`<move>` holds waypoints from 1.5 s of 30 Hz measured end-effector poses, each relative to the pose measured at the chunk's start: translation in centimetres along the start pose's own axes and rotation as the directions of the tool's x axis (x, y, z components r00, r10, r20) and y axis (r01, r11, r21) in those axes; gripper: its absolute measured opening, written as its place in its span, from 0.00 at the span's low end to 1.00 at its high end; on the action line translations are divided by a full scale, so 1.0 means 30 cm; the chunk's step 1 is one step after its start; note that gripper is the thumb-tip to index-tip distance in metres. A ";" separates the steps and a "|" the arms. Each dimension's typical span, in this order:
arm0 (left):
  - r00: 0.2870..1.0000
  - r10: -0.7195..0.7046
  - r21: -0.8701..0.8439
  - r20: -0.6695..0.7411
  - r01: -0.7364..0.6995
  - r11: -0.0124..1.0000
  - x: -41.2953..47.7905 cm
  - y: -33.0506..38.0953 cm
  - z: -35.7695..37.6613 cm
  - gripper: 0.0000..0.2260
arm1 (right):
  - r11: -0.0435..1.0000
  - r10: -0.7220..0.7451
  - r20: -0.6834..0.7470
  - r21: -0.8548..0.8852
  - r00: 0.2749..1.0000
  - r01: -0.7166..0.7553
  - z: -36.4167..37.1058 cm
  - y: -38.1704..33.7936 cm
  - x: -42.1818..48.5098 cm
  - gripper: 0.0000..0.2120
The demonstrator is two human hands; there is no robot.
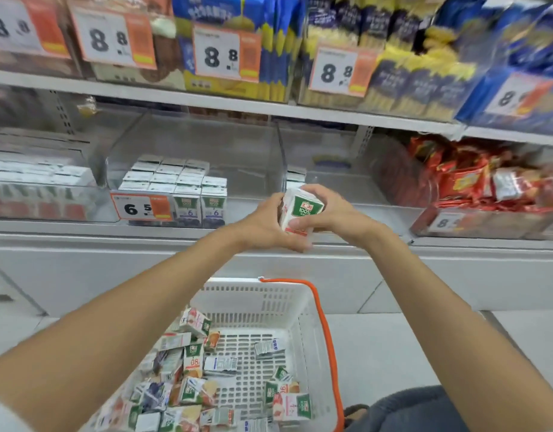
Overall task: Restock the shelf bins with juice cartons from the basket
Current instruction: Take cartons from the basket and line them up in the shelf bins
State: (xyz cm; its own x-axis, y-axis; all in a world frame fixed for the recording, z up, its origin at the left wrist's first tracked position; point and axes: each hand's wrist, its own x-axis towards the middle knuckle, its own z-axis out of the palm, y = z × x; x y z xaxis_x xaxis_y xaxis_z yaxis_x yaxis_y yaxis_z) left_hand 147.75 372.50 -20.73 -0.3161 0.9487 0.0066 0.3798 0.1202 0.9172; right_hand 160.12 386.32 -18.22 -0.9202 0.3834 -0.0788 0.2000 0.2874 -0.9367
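While both hands, left [266,224] and right [328,213], clamp one carton [301,210]: small, light, stiff-walled, crushable; grip flat sides, not corners.

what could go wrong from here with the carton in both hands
1. The juice carton is pinched between the left hand and right hand out over the shelf edge; a slip would probably drop it onto the ledge or into the basket.
2. It has a red base, while the nearest stocked cartons have dark ones, so it may land in the wrong bin.
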 end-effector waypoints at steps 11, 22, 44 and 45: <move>0.972 -0.153 0.554 -0.177 0.227 0.801 0.309 -0.045 -0.111 0.64 | 0.995 -0.068 -0.407 -0.095 0.911 0.032 -0.357 0.120 0.240 0.35; 0.977 0.052 0.844 -0.205 0.150 0.516 0.363 -0.184 -0.089 0.60 | 0.913 0.408 0.384 -0.176 0.829 -0.368 -0.396 0.214 0.440 0.23; 0.966 0.113 0.845 -0.232 0.143 0.515 0.357 -0.198 -0.074 0.58 | 0.904 0.182 0.052 -0.401 0.982 -0.147 -0.272 0.195 0.656 0.42; 0.965 0.111 0.847 -0.238 0.151 0.509 0.356 -0.200 -0.073 0.58 | 0.873 0.172 0.026 -0.468 0.985 -0.140 -0.280 0.201 0.642 0.44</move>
State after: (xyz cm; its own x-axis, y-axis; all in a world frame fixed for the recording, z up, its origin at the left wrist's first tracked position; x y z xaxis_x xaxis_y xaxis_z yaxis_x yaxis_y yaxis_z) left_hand 140.20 381.27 -25.29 -0.4698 0.8592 0.2025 0.8825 0.4518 0.1304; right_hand 146.43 402.80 -22.51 -0.8806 0.4040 -0.2475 0.4607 0.6078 -0.6468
